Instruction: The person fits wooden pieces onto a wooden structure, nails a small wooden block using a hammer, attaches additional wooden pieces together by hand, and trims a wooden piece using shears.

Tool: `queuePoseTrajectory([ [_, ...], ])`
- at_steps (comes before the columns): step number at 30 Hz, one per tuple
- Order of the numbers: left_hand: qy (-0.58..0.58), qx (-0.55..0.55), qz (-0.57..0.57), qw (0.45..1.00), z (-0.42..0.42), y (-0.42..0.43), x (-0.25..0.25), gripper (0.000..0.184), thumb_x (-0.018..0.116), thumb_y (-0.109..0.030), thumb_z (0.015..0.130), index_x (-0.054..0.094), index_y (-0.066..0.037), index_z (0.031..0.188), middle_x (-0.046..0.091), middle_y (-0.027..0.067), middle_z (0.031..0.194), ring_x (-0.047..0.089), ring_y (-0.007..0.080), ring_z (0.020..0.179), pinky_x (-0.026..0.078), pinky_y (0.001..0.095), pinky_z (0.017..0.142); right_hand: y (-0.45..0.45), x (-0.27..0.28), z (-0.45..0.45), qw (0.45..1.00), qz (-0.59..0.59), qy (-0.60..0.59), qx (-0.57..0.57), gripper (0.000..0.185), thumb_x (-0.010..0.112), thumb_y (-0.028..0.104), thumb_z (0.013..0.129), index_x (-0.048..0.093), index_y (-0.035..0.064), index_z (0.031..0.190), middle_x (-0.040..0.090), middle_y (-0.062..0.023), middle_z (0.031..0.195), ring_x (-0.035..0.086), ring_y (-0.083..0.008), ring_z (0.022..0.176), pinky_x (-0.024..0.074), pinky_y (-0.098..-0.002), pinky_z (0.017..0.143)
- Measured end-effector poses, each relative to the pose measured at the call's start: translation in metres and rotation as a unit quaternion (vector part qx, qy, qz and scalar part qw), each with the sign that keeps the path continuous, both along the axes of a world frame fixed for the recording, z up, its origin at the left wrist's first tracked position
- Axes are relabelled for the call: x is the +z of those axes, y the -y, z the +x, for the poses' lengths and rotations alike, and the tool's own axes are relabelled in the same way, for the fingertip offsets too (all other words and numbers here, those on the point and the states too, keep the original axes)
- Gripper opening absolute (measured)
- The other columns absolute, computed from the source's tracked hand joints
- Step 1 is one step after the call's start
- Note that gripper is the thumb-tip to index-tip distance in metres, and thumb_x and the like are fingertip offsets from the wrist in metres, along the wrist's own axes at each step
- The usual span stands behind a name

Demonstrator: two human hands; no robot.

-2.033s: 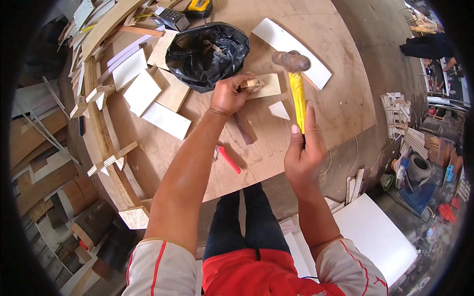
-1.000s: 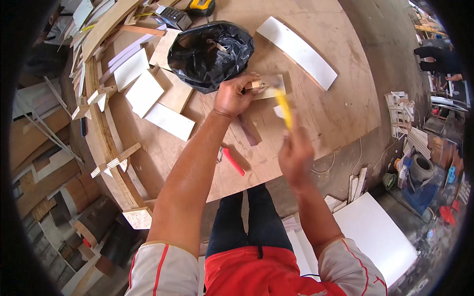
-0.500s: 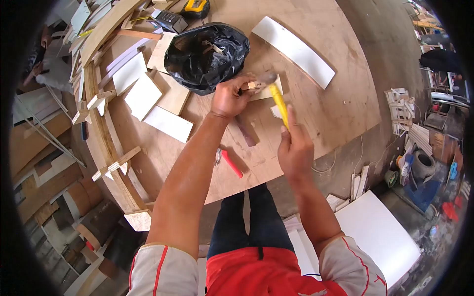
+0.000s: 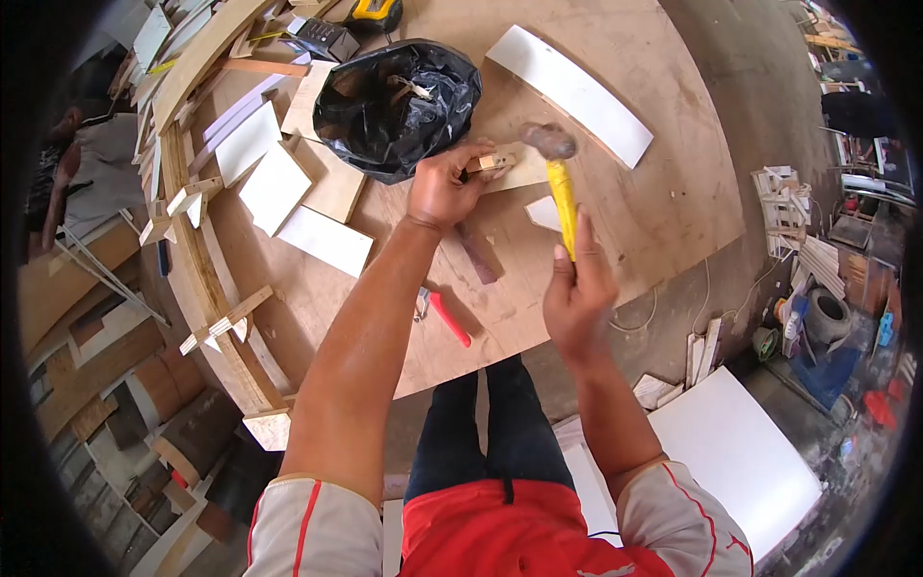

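Observation:
My right hand (image 4: 580, 293) is wrapped around the yellow handle of a hammer (image 4: 561, 202). The hammer's grey metal head is held up to the right of my left hand, apart from the wood. My left hand (image 4: 444, 190) grips a small wooden block (image 4: 492, 162) between its fingers, beside a flat pale wood piece (image 4: 519, 168). What lies under the left fingers is hidden. Just behind that hand is a black plastic bag (image 4: 389, 120), open at the top with scraps inside. A white offcut (image 4: 545, 213) lies near the hammer handle.
Red-handled pliers (image 4: 448, 319) and a dark strip (image 4: 478, 255) lie on the plywood table (image 4: 673, 207). A curved white panel (image 4: 572, 94) is at the far right, white boards (image 4: 327, 240) at the left. A yellow tape measure (image 4: 377, 13) sits at the back; a wooden frame (image 4: 207, 288) runs along the left.
The hammer head has moved from beside the wooden block to the right, away from it, with my right hand shifting slightly right. My left hand stays almost in place on the block.

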State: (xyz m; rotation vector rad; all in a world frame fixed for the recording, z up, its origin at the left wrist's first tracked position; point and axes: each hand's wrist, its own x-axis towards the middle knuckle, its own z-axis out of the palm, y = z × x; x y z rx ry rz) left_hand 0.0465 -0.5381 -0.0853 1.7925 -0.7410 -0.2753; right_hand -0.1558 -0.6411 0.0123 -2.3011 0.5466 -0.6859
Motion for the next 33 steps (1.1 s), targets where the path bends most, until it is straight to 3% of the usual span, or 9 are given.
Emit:
queuePoseTrajectory([
  [2,-0.016,-0.002,0.008,1.0,-0.004,0.002,0.001,0.034,0.084,-0.002,0.082,0.075,-0.003,0.115,0.077,0.0158,0.119,0.078,0.0278,0.1,0.06,0.0325,0.086,-0.006,-0.027,-0.006,0.997,0.016,-0.074,0.017,0.061,0.062,-0.003,0.096,0.05,0.0054,0.155,0.068,-0.0212,0.098,0.067,-0.0396,0.084,0.0539,-0.0459,0.073],
  [6,0.035,0.004,0.001,0.999,-0.002,-0.001,0.0,0.034,0.084,-0.004,0.082,0.075,-0.004,0.115,0.077,0.0156,0.118,0.078,0.027,0.098,0.06,0.0321,0.085,-0.001,-0.007,-0.003,0.992,0.044,-0.113,0.027,0.064,0.062,-0.003,0.094,0.049,0.0053,0.156,0.067,-0.0212,0.099,0.068,-0.0399,0.086,0.0548,-0.048,0.074],
  [10,0.022,0.003,0.008,1.0,0.0,0.001,0.001,0.034,0.085,-0.005,0.082,0.076,-0.004,0.115,0.077,0.0151,0.118,0.078,0.0266,0.099,0.061,0.0322,0.085,0.001,-0.002,-0.001,1.0,0.022,-0.005,-0.014,0.063,0.062,-0.003,0.094,0.048,0.0046,0.156,0.067,-0.0208,0.1,0.067,-0.0407,0.086,0.0542,-0.0496,0.075],
  [13,0.031,-0.001,-0.004,0.999,0.0,0.001,-0.001,0.034,0.085,-0.004,0.082,0.075,-0.003,0.115,0.077,0.0149,0.118,0.078,0.0268,0.102,0.061,0.0327,0.086,-0.011,-0.036,-0.002,0.993,0.045,-0.111,-0.003,0.06,0.062,-0.002,0.095,0.051,0.004,0.154,0.067,-0.0211,0.097,0.066,-0.0407,0.086,0.0527,-0.0491,0.075],
  [23,0.019,0.002,0.025,0.999,-0.001,0.002,0.005,0.034,0.084,-0.002,0.081,0.075,-0.003,0.114,0.077,0.0143,0.118,0.076,0.0281,0.111,0.059,0.0337,0.094,-0.003,-0.022,-0.006,0.999,0.047,-0.022,0.002,0.063,0.064,-0.004,0.092,0.052,0.0035,0.153,0.069,-0.0228,0.102,0.069,-0.0414,0.089,0.0547,-0.0479,0.076],
  [24,0.015,0.005,0.043,0.999,-0.003,0.002,0.008,0.034,0.084,-0.002,0.081,0.075,-0.003,0.114,0.077,0.0143,0.118,0.076,0.0278,0.11,0.059,0.0335,0.094,-0.011,-0.03,-0.002,0.992,0.053,-0.115,0.0,0.063,0.064,-0.004,0.091,0.052,0.0037,0.153,0.069,-0.0228,0.102,0.069,-0.0415,0.09,0.055,-0.0482,0.076],
  [26,0.009,0.012,0.08,0.997,-0.003,0.001,0.016,0.034,0.083,-0.001,0.081,0.075,-0.003,0.113,0.077,0.0145,0.118,0.077,0.0271,0.109,0.06,0.0331,0.093,-0.005,-0.03,-0.006,0.992,0.069,-0.106,0.01,0.063,0.064,-0.004,0.091,0.052,0.0035,0.153,0.069,-0.0228,0.102,0.069,-0.0415,0.091,0.055,-0.0487,0.077],
  [29,0.023,-0.001,-0.018,1.0,-0.001,0.003,0.0,0.034,0.083,0.0,0.081,0.075,-0.003,0.114,0.078,0.014,0.117,0.077,0.0254,0.107,0.06,0.0325,0.092,0.002,-0.013,-0.01,0.994,0.079,-0.068,0.003,0.064,0.065,-0.004,0.091,0.052,0.0041,0.153,0.068,-0.0227,0.101,0.069,-0.0416,0.091,0.0546,-0.0492,0.076],
  [33,0.026,0.009,0.03,0.999,-0.003,0.002,0.008,0.033,0.083,0.001,0.08,0.075,-0.001,0.112,0.078,0.0145,0.116,0.077,0.0248,0.109,0.059,0.0326,0.094,0.0,-0.026,-0.006,0.997,0.064,-0.04,0.008,0.066,0.065,-0.004,0.09,0.05,0.0056,0.154,0.067,-0.0227,0.098,0.068,-0.042,0.088,0.0541,-0.0494,0.076],
])
